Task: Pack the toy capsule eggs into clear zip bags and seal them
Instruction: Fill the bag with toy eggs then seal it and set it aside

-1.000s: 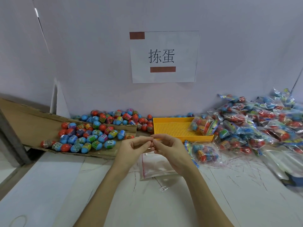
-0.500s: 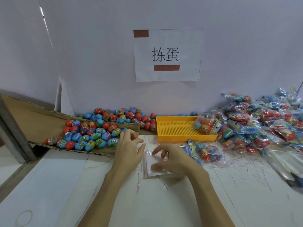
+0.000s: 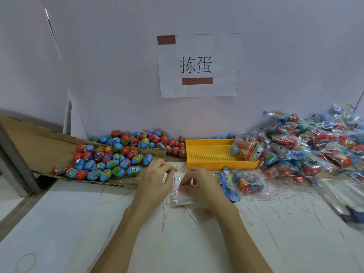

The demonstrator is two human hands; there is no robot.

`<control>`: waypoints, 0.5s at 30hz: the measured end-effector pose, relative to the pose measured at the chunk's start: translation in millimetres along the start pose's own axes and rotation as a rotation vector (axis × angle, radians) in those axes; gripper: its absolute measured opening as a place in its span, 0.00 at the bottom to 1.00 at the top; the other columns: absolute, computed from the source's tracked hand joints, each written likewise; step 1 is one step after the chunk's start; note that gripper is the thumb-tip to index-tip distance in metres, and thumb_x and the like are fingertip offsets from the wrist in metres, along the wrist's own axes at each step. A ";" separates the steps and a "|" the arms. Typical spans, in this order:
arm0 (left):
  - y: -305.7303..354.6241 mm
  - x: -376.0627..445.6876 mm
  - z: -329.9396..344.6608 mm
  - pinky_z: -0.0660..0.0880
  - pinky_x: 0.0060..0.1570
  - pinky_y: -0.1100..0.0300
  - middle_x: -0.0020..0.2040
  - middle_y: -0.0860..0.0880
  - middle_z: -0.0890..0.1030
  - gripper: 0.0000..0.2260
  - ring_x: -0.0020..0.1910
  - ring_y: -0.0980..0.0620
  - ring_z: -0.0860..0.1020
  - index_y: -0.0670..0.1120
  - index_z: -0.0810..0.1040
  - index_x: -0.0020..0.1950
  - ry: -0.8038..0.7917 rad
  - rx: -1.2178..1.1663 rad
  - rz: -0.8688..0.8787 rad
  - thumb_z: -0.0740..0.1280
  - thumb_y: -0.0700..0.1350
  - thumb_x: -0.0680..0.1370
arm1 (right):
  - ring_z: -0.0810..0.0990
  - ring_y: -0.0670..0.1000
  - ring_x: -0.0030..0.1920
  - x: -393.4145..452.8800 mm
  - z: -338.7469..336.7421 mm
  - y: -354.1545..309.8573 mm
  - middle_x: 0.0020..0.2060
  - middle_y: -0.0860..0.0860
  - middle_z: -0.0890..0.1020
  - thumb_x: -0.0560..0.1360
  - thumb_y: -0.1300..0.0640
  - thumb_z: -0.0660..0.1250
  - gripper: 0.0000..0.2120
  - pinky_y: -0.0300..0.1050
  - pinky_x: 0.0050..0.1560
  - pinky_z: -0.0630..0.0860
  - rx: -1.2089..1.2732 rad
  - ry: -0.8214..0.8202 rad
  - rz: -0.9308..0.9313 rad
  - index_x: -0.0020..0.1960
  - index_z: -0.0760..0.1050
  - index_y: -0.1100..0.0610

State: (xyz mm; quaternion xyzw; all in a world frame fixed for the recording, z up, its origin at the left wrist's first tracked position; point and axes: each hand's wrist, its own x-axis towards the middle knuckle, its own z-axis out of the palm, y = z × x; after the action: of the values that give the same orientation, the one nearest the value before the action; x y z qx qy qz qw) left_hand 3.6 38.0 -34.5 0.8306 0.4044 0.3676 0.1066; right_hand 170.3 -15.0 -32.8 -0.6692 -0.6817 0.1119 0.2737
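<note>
On the left, loose capsule eggs (image 3: 102,164) lie in a heap on a cardboard sheet (image 3: 39,142), near the left hand (image 3: 155,180). This hand hovers just beside an empty clear zip bag (image 3: 180,191) on the white surface (image 3: 197,243), its fingers loosely curled; whether it already touches the bag I cannot tell. The right hand (image 3: 202,186) rests on the bag, and its fingers pinch the plastic near the red zip line. The step in hand seems to be opening a new bag. To do it well, each hand should take one wall at the mouth and pull gently apart, because the thin film sticks together. Further right stand a yellow tray (image 3: 208,154), one filled bag (image 3: 248,182) just beside the right hand, and a big pile of packed bags (image 3: 307,146). The filled bag lies close and may crowd the working place.
</note>
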 end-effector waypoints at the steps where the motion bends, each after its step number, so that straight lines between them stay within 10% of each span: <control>1: 0.2 0.6 0.3 0.73 0.46 0.64 0.50 0.51 0.77 0.06 0.47 0.55 0.73 0.44 0.85 0.55 0.022 -0.046 -0.023 0.68 0.41 0.83 | 0.71 0.43 0.42 -0.1 -0.7 -0.2 0.41 0.39 0.77 0.77 0.57 0.73 0.05 0.32 0.39 0.63 0.004 0.045 -0.028 0.50 0.86 0.50; 8: 13.7 4.4 -14.9 0.73 0.60 0.69 0.63 0.64 0.79 0.26 0.64 0.68 0.75 0.61 0.77 0.67 -0.052 -0.707 -0.267 0.59 0.74 0.76 | 0.83 0.45 0.40 -7.4 -25.0 -9.3 0.39 0.46 0.86 0.79 0.57 0.71 0.04 0.33 0.42 0.75 0.712 0.466 -0.062 0.49 0.85 0.54; 12: 19.0 2.8 -13.8 0.77 0.64 0.59 0.65 0.56 0.82 0.39 0.66 0.57 0.79 0.53 0.78 0.69 -0.150 -0.936 -0.263 0.70 0.76 0.66 | 0.87 0.52 0.42 -11.3 -31.2 -19.4 0.42 0.52 0.88 0.79 0.53 0.70 0.07 0.41 0.44 0.83 1.075 0.419 0.072 0.51 0.84 0.55; 15: 20.6 2.1 -15.4 0.78 0.64 0.56 0.62 0.56 0.84 0.25 0.64 0.56 0.80 0.54 0.80 0.66 -0.150 -0.843 -0.230 0.74 0.64 0.73 | 0.88 0.53 0.46 -11.4 -30.1 -17.8 0.44 0.53 0.88 0.80 0.52 0.69 0.11 0.48 0.46 0.85 1.124 0.442 0.146 0.54 0.82 0.59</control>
State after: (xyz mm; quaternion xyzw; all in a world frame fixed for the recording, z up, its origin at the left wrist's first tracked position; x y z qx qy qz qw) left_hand 6.0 24.4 -12.7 0.6885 0.3002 0.4248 0.5054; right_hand 170.3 -34.0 -1.3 -0.4746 -0.3975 0.3317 0.7119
